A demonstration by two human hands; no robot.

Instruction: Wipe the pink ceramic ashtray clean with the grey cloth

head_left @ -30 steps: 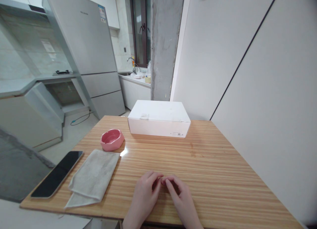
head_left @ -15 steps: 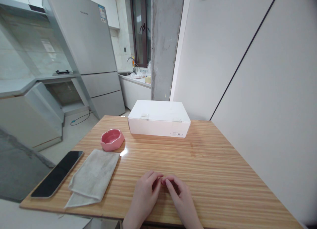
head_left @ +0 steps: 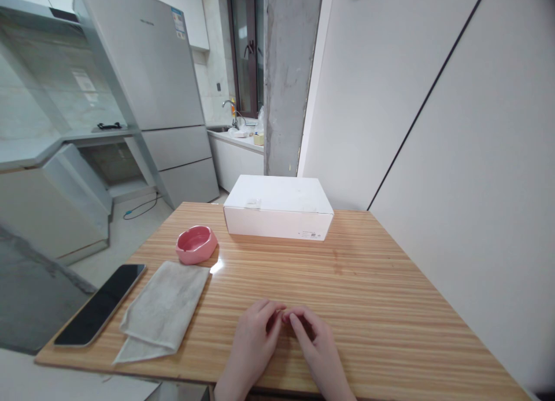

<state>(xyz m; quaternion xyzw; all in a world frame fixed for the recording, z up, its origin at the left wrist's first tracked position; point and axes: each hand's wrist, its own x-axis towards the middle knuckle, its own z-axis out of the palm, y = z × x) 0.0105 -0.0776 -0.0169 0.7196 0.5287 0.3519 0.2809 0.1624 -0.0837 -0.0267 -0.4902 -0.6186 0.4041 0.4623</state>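
Left hand [head_left: 252, 338] and right hand [head_left: 315, 344] rested half-curled, fingertips meeting, on the striped wooden tabletop [head_left: 390, 308], grip unclear. Folded grey cloth [head_left: 165, 308] lay left, long axis near-to-far; white cardboard box [head_left: 277, 207] label illegible.

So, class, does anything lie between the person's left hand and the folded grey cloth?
Nothing visible does: only bare wooden table separates the left hand from the cloth; the pink dish sits farther back.
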